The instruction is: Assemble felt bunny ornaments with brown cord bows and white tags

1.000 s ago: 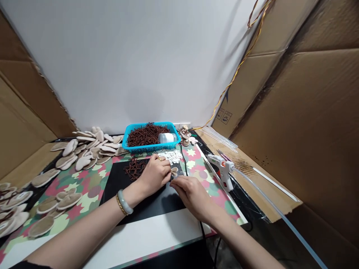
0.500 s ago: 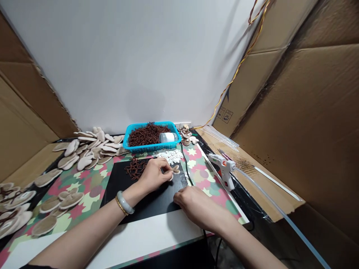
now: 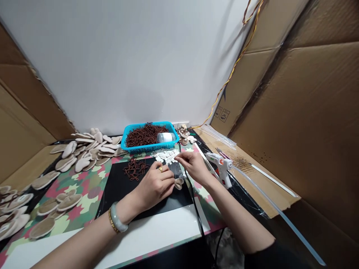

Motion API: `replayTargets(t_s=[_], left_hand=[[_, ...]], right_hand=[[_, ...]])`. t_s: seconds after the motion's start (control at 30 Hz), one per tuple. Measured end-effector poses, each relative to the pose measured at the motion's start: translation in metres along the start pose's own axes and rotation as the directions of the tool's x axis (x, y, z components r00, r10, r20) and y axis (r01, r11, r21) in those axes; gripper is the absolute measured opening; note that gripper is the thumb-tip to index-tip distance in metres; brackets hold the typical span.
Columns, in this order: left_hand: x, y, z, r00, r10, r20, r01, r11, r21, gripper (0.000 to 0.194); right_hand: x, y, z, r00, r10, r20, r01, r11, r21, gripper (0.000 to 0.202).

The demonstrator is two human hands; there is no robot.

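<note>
My left hand point(image 3: 157, 185) is curled over the black mat point(image 3: 113, 190), a gold ring on one finger. A small beige plush piece with rounded lobes point(image 3: 178, 184) juts out from under its fingers, and the grip itself is hidden. My right hand point(image 3: 195, 169) is closed in a pinch at the near right edge of a heap of small white tags point(image 3: 165, 155); what lies between the fingertips is too small to make out. Left of my left hand, several brown cord bows point(image 3: 134, 169) lie loose on the mat.
Behind the mat stands a blue basket point(image 3: 125, 144) of brown bows with a clear jar point(image 3: 165, 137). Beige plush pieces point(image 3: 84, 151) pile up at left. A white glue gun point(image 3: 221, 168) rests at right, its black cable point(image 3: 196, 209) crossing the table. Cardboard walls point(image 3: 308, 112) flank both sides.
My right hand has moved up and away from me to the tags, its fingertips now pinched. My left hand has drawn nearer with the plush piece and turned its back up.
</note>
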State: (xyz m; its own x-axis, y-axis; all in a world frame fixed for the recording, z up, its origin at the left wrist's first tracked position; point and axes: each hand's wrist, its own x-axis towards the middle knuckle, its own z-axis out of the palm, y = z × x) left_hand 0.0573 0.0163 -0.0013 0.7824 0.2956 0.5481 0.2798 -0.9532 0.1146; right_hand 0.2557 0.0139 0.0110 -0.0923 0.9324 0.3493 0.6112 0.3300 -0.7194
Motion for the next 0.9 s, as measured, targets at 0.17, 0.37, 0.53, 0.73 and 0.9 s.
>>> replayTargets(t_s=[0.17, 0.37, 0.53, 0.73, 0.9], left_hand=[[-0.007, 0.007, -0.007, 0.96, -0.156, -0.232, 0.13, 0.984, -0.124, 0.009], [-0.019, -0.002, 0.004, 0.95, -0.234, -0.207, 0.215, 0.97, -0.112, 0.011], [-0.025, 0.006, -0.004, 0.977, -0.187, -0.104, 0.169, 0.972, -0.163, 0.011], [-0.025, 0.01, -0.009, 0.932, -0.26, -0.254, 0.192, 0.945, -0.264, 0.014], [-0.026, 0.007, -0.007, 0.953, -0.253, -0.169, 0.213, 0.951, -0.223, 0.013]], right_hand=[[-0.041, 0.013, 0.032, 0.995, 0.027, 0.1, -0.014, 0.991, -0.136, 0.027], [-0.084, -0.024, 0.035, 0.958, -0.215, 0.191, 0.232, 0.97, -0.073, 0.029], [-0.027, -0.028, 0.011, 0.975, -0.22, 0.033, 0.221, 0.975, 0.003, 0.022], [-0.056, -0.008, 0.044, 0.979, -0.181, 0.095, 0.171, 0.98, 0.104, 0.026], [-0.075, -0.03, 0.038, 0.954, -0.286, 0.088, 0.287, 0.958, 0.008, 0.025]])
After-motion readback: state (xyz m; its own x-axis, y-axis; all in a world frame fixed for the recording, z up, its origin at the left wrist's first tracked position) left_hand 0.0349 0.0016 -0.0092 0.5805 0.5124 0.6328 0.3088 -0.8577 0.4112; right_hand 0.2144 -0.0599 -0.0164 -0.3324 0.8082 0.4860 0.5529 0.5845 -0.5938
